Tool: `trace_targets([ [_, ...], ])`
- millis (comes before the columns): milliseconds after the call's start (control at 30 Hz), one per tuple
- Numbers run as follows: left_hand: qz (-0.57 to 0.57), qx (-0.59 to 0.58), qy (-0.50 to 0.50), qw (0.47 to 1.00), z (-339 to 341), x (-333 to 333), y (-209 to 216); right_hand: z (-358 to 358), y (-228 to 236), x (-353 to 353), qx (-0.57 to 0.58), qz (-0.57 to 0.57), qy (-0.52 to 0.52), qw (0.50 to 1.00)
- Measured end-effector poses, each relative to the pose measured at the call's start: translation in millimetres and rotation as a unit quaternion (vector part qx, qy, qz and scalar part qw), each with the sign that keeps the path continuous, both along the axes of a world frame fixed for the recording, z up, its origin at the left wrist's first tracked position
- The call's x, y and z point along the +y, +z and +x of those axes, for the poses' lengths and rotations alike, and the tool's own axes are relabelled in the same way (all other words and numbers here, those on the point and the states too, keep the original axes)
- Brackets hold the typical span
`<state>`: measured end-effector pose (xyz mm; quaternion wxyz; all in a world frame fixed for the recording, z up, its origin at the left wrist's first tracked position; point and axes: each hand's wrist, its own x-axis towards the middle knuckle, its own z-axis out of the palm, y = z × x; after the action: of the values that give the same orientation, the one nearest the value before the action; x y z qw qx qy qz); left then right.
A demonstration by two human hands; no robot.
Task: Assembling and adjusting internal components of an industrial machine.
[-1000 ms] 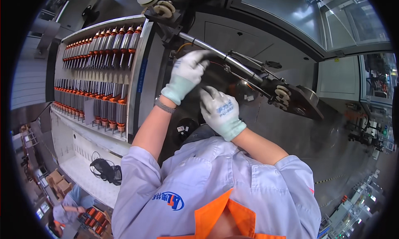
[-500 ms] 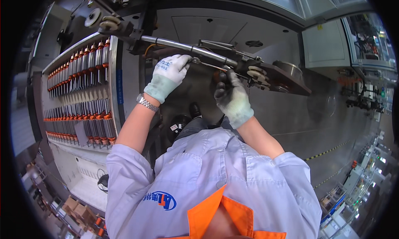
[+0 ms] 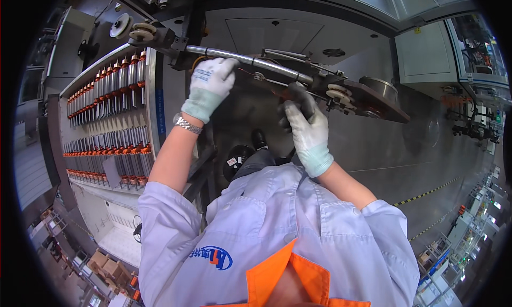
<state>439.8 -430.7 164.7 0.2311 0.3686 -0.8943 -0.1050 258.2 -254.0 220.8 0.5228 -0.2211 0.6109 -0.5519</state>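
While we lean over the machine arm (image 3: 298,77), our gloved left hand (image 3: 210,85) closes around its shiny metal rod (image 3: 234,55) near the pulley end (image 3: 141,32) at the upper left. Our right hand (image 3: 306,128), also gloved, pinches at the thin reddish wire (image 3: 266,85) under the arm's middle, fingertips (image 3: 296,96) curled tight against it, though we cannot tell whether the wire is truly caught. Just right of that hand sit small rollers (image 3: 337,92) on a dark plate (image 3: 378,101). Along the left stands a rack of copper-wound rotors (image 3: 106,120) in rows
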Motion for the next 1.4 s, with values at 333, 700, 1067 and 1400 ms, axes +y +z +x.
trace_targets([
  [333, 0.257, 0.06, 0.154, 0.952, 65.3, 15.1, 83.5, 10.7, 13.1, 6.8, 0.053, 0.046, 0.249, 0.966],
  [700, -0.191, -0.134, 0.059, 0.97, 174.3, 9.5, 132.8, 27.3, 64.5, -10.7, 0.189, -0.072, 0.3, 0.932],
  [1067, -0.145, -0.13, 0.332, 0.923, 376.7, 60.7, 98.4, 81.4, 65.7, -43.0, 0.377, -0.261, 0.306, 0.835],
  [1400, -0.252, -0.072, 0.21, 0.942, 243.6, 106.9, 181.9, 210.4, 95.1, -96.2, 0.225, -0.306, 0.477, 0.793],
])
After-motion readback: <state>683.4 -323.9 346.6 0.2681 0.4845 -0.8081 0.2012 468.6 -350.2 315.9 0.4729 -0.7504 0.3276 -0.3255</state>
